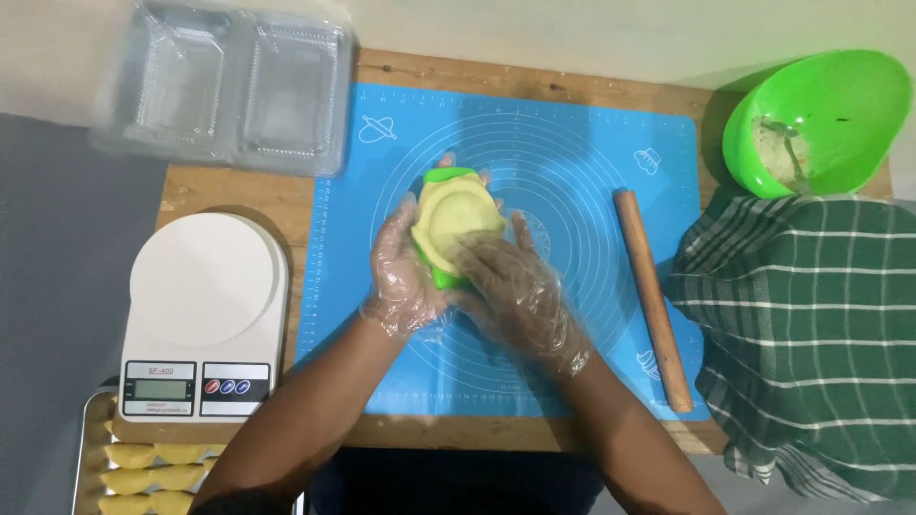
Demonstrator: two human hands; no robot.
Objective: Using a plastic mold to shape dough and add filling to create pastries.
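Both my hands wear thin clear plastic gloves and meet over the middle of a blue silicone baking mat (572, 143). My left hand (401, 277) cups a green plastic pastry mould (445, 175) from below and the left. A round sheet of pale yellow dough (456, 212) lies over the mould, dished in the middle. My right hand (515, 286) rests its fingers on the near edge of the dough.
A wooden rolling pin (653, 298) lies on the mat's right side. A green bowl (840, 105) with filling and a spoon stands far right, above a green checked cloth (811, 334). A white kitchen scale (205, 315), clear plastic boxes (229, 91) and a tray of folded pastries (153, 477) are at left.
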